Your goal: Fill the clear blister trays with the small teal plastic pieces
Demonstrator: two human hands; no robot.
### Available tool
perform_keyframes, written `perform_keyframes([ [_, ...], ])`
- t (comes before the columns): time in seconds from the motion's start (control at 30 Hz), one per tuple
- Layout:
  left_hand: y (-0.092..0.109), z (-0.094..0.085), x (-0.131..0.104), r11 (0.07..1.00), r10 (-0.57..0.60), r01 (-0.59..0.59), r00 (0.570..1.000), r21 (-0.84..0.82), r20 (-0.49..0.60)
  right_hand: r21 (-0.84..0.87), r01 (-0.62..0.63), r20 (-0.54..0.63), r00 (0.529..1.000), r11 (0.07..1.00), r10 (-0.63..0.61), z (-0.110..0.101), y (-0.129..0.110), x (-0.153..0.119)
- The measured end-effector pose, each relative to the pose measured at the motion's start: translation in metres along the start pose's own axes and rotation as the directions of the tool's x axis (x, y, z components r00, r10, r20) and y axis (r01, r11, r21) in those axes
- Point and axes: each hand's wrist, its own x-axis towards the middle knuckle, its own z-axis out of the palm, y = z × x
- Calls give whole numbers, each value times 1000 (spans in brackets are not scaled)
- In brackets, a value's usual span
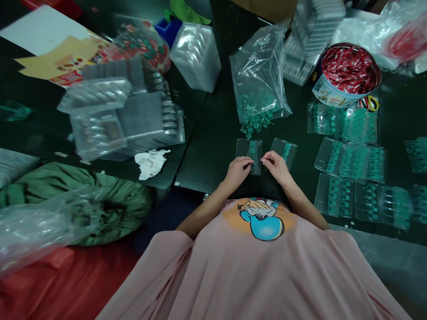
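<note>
Two small clear plastic trays lie side by side in front of me, each with a row of green translucent pieces. My left hand (238, 171) rests at the lower part of the left tray (241, 146), fingertips together over its green row (252, 146). My right hand (276, 166) is between the trays and partly covers the right tray (292, 153). Its thumb and fingers are pinched close together; whatever they hold is too small to make out. Just beyond the trays, loose green pieces (251, 124) spill from a clear plastic bag (255, 66).
Clear trays with green pieces (347, 160) lie in rows at right, below a round tin (336, 91) of red packets. Stacked clear plastic trays (140, 118) and a crumpled white tissue (151, 164) are at left. A clear container (198, 66) stands behind.
</note>
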Motion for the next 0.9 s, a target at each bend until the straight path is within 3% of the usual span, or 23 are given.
perform_keyframes([
  [0.13,-3,1,-3,995,42,-39,999,92,-32,-82,27,4,1000,996,-26,0,-9,0],
  [0.4,-7,0,-1,1000,-27,26,998,-13,-57,-332,152,74,988,931,-134,6,-7,0],
  [0.73,-16,-11,17,999,-36,37,983,-4,183,-665,254,193,967,702,-167,28,4,11],
  [0.9,-13,-11,18,997,-61,51,979,57,196,-610,264,227,962,748,-154,16,-9,23],
])
